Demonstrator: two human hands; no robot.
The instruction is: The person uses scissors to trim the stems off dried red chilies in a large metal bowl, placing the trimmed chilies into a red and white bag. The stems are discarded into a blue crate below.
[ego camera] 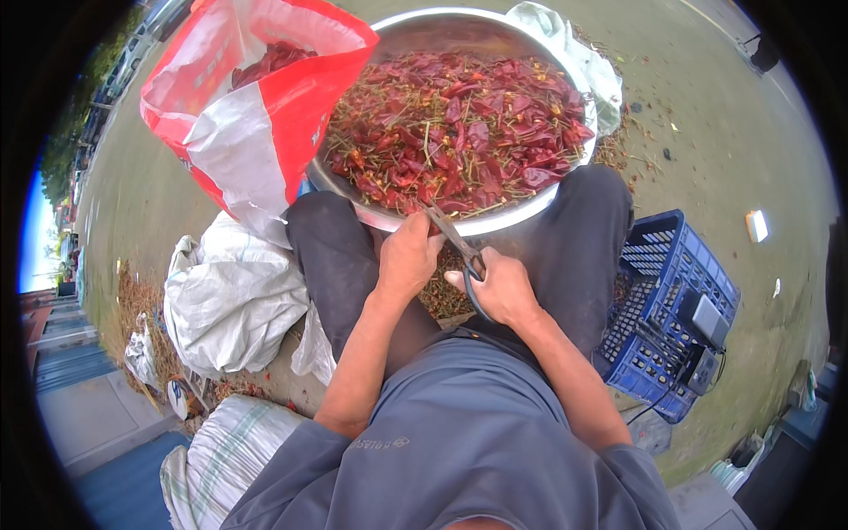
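Note:
My right hand grips a pair of scissors by the dark handles. Their blades point up and left, over the near rim of a wide metal basin. Close by the blades, my left hand pinches a dried red chili pepper, mostly covered by the fingers. Dried red chilies, mixed with cut stems and yellowish seeds, fill much of the basin. A red and white woven bag stands upright with its mouth spread at the basin's left, and more dried chilies lie inside it.
At my right, a blue plastic crate lies tipped, with small electronic devices and cables on it. White woven sacks are heaped at my left. Behind them lies another striped sack. Chili scraps litter the concrete ground.

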